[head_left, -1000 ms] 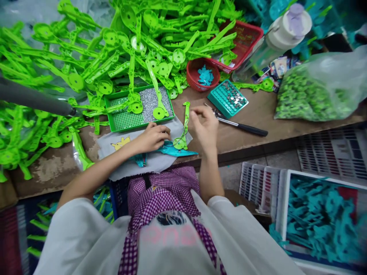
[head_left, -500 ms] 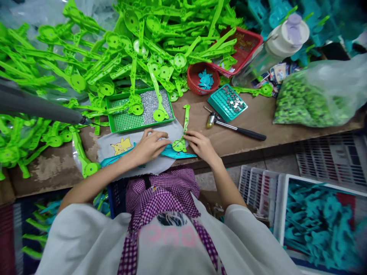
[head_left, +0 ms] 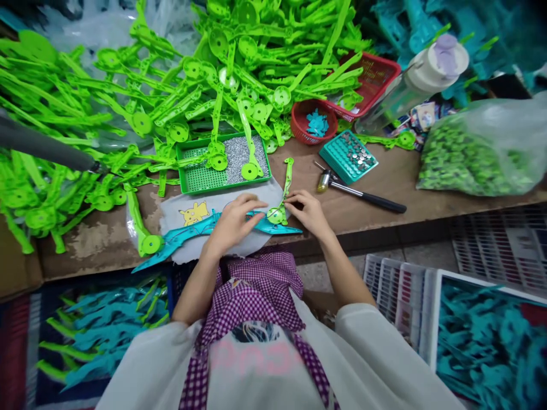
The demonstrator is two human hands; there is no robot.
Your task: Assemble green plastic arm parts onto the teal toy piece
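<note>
A long teal plastic piece [head_left: 188, 233] lies along the near edge of the bench on a grey cloth [head_left: 171, 212], with a thin dark line running along it. My left hand [head_left: 234, 225] rests over its middle, thumb and fingers apart, covering part of it. At its right end sits a lime-green plastic arm [head_left: 288, 179] with a round disc end. A thin dark wire [head_left: 280, 211] crosses this disc. The fingertips of my right hand [head_left: 310, 215] are pinched on the wire beside the green arm; the exact contact is partly hidden.
Behind lies a heap of green arms [head_left: 179, 85]. Around the work are a green tray [head_left: 200, 183] of small metal pieces, a red bowl [head_left: 301, 130], a teal rack [head_left: 342, 162], a hammer [head_left: 367, 198] and a bag of green pieces [head_left: 478, 151]. A grey tool [head_left: 47, 142] reaches in from the left.
The view has shifted, so the bench appears further right. My left forearm has swung in nearer my body, uncovering the teal piece's left end. My right hand stays at the green arm.
</note>
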